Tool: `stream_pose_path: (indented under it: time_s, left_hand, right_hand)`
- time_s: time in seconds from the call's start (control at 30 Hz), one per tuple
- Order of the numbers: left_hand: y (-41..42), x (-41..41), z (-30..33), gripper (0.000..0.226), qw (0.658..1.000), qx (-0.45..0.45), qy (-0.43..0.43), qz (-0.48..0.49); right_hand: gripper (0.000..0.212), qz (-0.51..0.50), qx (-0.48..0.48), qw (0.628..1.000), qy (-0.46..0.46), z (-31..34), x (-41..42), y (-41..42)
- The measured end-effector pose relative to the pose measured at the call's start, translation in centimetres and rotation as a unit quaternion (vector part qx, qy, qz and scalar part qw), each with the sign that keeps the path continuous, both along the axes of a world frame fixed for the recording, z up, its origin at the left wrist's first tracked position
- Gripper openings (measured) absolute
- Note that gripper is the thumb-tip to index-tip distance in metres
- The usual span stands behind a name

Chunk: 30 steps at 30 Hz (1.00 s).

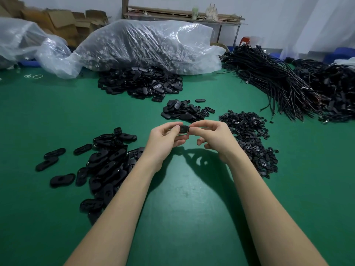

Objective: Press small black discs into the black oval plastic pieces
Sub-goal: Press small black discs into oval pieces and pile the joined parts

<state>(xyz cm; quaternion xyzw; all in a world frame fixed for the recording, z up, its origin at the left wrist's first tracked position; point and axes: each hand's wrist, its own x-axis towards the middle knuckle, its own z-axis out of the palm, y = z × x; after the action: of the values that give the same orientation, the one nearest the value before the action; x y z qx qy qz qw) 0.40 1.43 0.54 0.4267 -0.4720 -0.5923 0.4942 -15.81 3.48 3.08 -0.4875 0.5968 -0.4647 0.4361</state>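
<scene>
Both hands meet above the green table and hold one black oval piece (183, 129) between them. My left hand (166, 138) pinches its left end with thumb and fingers. My right hand (213, 136) pinches its right end, thumb pressed against it. Whether a disc sits in the piece is hidden by the fingers. A heap of small black discs (249, 137) lies just right of my right hand. A small pile of oval pieces (184, 111) lies just beyond the hands. Another spread of oval pieces (103, 162) lies to the left under my left forearm.
A larger mound of oval pieces (140, 83) spills from a clear plastic bag (149, 45) at the back. Bundles of black cables (288, 83) fill the back right. More bags and cardboard boxes (63, 22) stand at the back left.
</scene>
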Motion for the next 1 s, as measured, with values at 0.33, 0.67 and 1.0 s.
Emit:
stream_pose_path:
  time_s: [0.33,0.67,1.0]
  left_hand:
    - [0.1,0.1,0.24,0.022,0.996,-0.001,0.074,-0.046]
    - [0.11,0.18,0.17,0.023,0.997,-0.015,0.046,-0.052]
    - [0.08,0.5,0.02,0.018,0.997,-0.043,0.001,-0.057]
  right_hand:
    - [0.002,-0.033,-0.024,0.999,0.022,0.49,0.55,-0.07]
    - [0.002,-0.047,-0.025,0.999,0.005,0.26,0.64,-0.16]
    - [0.019,-0.048,0.011,0.999,0.009,0.31,0.23,-0.03]
